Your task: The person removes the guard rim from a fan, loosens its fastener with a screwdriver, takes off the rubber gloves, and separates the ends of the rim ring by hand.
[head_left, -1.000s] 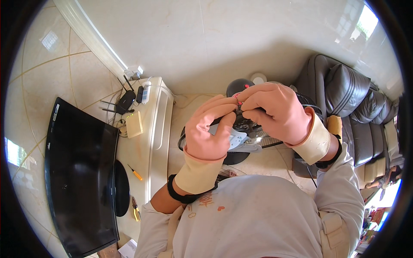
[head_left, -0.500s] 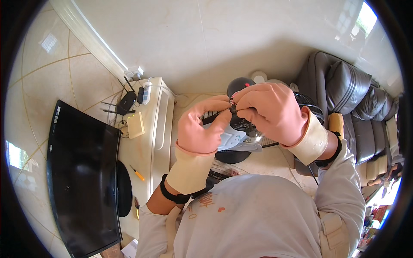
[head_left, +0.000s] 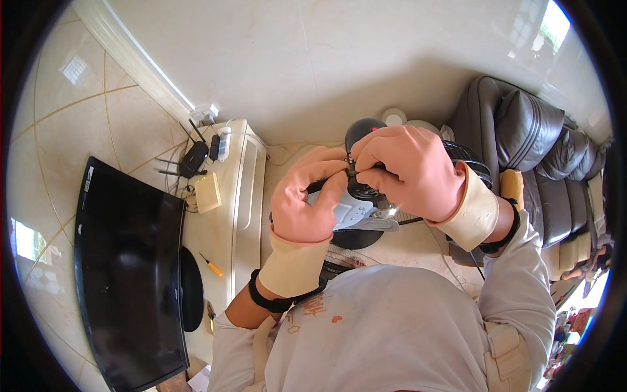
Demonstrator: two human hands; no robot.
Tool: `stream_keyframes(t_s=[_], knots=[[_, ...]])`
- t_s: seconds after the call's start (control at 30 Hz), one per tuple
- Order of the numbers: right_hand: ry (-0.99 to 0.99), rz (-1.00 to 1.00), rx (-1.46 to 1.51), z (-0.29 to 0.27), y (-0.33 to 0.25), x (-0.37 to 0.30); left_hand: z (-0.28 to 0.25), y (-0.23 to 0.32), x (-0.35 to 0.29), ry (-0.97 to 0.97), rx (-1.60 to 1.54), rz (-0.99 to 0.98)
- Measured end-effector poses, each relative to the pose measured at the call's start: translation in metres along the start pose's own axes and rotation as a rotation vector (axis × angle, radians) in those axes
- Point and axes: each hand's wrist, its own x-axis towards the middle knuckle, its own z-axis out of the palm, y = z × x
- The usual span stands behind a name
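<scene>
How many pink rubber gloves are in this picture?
2: one pink rubber glove on the left hand, the other on the right hand. No others show.

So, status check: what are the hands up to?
Left hand and right hand pinching at a small dark part. Fan right there. Hands block some of the view.

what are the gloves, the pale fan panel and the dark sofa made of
The gloves look like rubber or latex: smooth, satin finish, pliable folds. The pale fan panel is probably moulded plastic, judging by its smooth, even surface. The dark sofa seems leather, possibly imitation, from its sheen and creased cushions; the look can't settle which.
</scene>
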Motion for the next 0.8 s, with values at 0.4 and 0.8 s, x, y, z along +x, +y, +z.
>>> stream_keyframes(t_s=[0.4,0.8], knots=[[-0.030,0.118,0.184,-0.005,0.006,0.003,0.007,-0.007,0.003,0.015,0.180,0.256],[-0.023,-0.024,0.106,-0.001,0.012,0.002,0.004,0.001,-0.001,-0.008,0.164,0.166]])
